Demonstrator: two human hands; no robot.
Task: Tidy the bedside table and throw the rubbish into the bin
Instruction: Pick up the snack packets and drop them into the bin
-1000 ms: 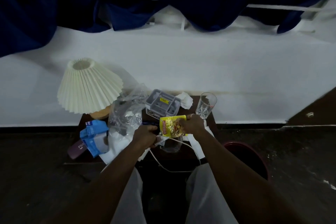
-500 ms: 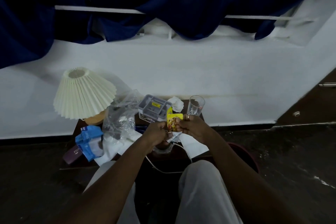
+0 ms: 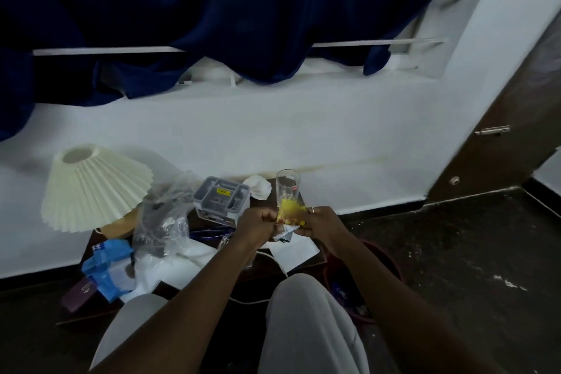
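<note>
Both hands meet above the dark wooden bedside table (image 3: pixel 306 264). My left hand (image 3: pixel 256 226) and my right hand (image 3: pixel 318 222) together hold a crumpled yellow snack wrapper (image 3: pixel 290 211), with a small white and green wrapper (image 3: pixel 283 234) pinched beneath it. A dark red bin (image 3: pixel 385 261) stands on the floor to the right of the table, partly hidden by my right forearm.
On the table stand a pleated cream lamp (image 3: pixel 94 188), a clear plastic bag (image 3: pixel 165 218), a grey box (image 3: pixel 221 200), a crumpled tissue (image 3: pixel 258 188), a drinking glass (image 3: pixel 287 185), a blue packet (image 3: pixel 106 267) and white papers (image 3: pixel 293 255). A white cable (image 3: pixel 252 300) hangs off the front.
My left hand has risen from the table and joined my right hand on the yellow wrapper, which is now crumpled between them. The view has tilted upward and rightward.
</note>
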